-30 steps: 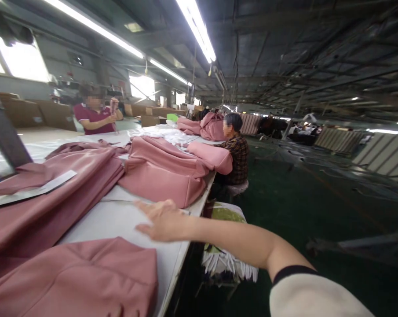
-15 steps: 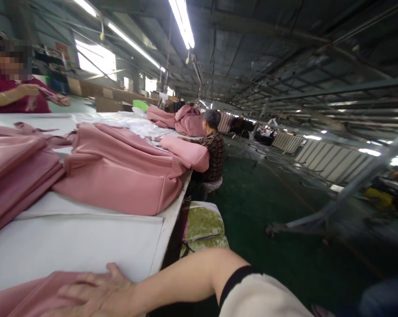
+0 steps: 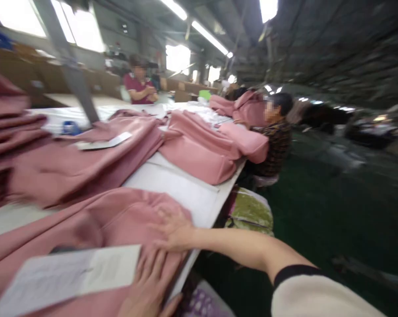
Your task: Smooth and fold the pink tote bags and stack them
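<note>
A pink garment point(image 3: 119, 220) with visible seams lies spread over the near end of the table. My right hand point(image 3: 175, 226) reaches in from the right and rests on its far edge, fingers spread, slightly blurred. Just below it, my left hand point(image 3: 149, 281) lies flat on the same cloth with its fingers extended. Beside the left fingertips, a white printed sheet point(image 3: 109, 266) lies on the garment; its writing is too blurred to read. A small dark item point(image 3: 65, 249) shows at the sheet's upper edge.
More pink garments point(image 3: 86, 163) lie behind, one bearing a white card point(image 3: 106, 141). A folded pink stack point(image 3: 7, 132) stands left, a blue roll point(image 3: 71, 127) beyond. One co-worker point(image 3: 274, 136) sits at the table's right edge; another point(image 3: 141, 83) stands across. A green-covered seat point(image 3: 251, 211) adjoins the edge.
The view has swung left and down. My left hand and the printed sheet have come into view. My right hand now rests farther up the garment, which covers more of the near table.
</note>
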Available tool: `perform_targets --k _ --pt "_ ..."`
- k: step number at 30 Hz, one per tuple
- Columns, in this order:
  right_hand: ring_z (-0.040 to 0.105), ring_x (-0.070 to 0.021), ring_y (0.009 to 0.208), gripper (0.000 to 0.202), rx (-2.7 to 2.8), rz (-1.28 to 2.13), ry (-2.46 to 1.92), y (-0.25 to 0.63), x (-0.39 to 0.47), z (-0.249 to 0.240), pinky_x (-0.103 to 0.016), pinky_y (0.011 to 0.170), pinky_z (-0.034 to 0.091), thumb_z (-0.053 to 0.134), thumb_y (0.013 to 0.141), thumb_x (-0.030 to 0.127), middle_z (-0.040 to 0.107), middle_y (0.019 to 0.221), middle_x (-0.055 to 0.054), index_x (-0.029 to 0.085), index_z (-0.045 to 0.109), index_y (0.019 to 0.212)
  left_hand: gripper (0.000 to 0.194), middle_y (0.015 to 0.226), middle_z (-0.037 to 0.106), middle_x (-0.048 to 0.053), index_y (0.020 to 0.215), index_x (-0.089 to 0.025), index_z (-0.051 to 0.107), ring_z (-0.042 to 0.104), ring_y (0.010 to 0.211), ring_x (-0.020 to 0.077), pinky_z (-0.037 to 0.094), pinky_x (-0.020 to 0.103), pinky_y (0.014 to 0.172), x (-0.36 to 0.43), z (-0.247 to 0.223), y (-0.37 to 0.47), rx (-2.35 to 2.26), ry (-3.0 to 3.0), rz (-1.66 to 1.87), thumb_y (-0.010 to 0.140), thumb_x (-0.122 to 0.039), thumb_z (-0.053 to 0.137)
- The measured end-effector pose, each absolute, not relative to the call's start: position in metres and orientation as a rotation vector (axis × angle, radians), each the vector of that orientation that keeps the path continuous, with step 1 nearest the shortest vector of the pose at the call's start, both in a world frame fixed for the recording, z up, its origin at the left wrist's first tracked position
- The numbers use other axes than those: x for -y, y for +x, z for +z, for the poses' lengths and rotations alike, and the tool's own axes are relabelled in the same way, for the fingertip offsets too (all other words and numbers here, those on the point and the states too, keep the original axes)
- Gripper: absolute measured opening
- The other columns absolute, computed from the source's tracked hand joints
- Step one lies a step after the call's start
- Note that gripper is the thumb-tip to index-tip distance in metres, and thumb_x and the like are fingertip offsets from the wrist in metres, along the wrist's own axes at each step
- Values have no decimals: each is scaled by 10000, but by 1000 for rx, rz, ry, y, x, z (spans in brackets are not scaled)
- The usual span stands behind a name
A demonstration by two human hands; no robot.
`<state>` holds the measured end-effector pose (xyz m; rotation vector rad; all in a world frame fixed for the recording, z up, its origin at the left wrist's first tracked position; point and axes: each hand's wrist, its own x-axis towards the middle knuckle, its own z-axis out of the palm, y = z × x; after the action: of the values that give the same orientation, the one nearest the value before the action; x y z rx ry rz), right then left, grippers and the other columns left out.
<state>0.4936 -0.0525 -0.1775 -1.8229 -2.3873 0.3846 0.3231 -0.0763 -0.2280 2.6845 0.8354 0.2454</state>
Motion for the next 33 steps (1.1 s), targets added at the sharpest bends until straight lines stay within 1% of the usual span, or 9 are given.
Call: perform_targets --k 3,8,11,14,17,19,24,29,33 --pt "114 -284 1416 575 2421 290 -1783 501 46 -192 -612 1089 26 452 896 519 71 1563 -87 325 341 1426 740 1561 170 61 1456 -360 227 118 1420 359 193 561 1134 87 -215 308 -673 2781 247 807 -428 575" --pt "119 -279 1416 550 2526 80 -1747 507 38 -208 -589 1093 59 406 918 477 98 1561 -88 318 322 1438 548 1493 322 131 1415 -242 357 238 1395 304 226 482 1137 94 -184 293 -664 2772 246 913 -453 417" --pt "142 -265 1413 536 2552 -57 -1740 510 40 -213 -595 1077 124 329 936 503 113 1560 -98 311 320 1437 564 1491 330 119 1437 -262 308 223 1401 289 152 517 1146 113 -158 244 -759 2805 154 933 -514 335" --pt "113 -264 1419 553 2570 -139 -1740 513 36 -219 -602 1058 153 267 942 531 88 1564 -95 295 318 1440 616 1529 253 111 1431 -321 312 122 1415 366 56 636 1104 136 -141 170 -1256 2743 12 887 -602 380" --pt "82 -246 1423 568 2632 -172 -1747 513 31 -223 -584 1058 135 252 944 531 57 1565 -100 274 318 1446 629 1538 235 97 1423 -352 325 103 1399 427 62 684 1066 156 -149 98 -1774 2531 -140 861 -610 435" --pt "54 -230 1425 574 2673 -183 -1776 512 29 -223 -582 1050 126 254 944 532 40 1564 -108 269 310 1451 600 1545 224 83 1427 -343 320 113 1406 396 53 663 1078 164 -167 66 -1926 2454 -153 880 -558 437" --pt "48 -220 1425 602 2713 -161 -1847 512 25 -222 -590 1043 129 309 922 553 -13 1565 -95 298 258 1465 591 1564 161 58 1440 -323 289 77 1427 328 -9 619 1102 159 -203 44 -1945 2439 -45 894 -491 442" --pt "39 -216 1425 666 2735 -124 -1853 518 17 -227 -583 1034 152 408 866 585 3 1565 -85 312 273 1457 518 1562 178 50 1420 -297 351 96 1432 287 48 532 1140 158 -183 40 -1939 2462 101 928 -458 388" --pt "34 -175 1424 600 2680 -207 -1784 518 20 -230 -549 1055 118 253 914 520 39 1565 -70 267 293 1457 767 1570 90 117 1476 -198 180 79 1434 296 105 469 1156 169 -174 28 -2560 1906 665 859 -525 498"
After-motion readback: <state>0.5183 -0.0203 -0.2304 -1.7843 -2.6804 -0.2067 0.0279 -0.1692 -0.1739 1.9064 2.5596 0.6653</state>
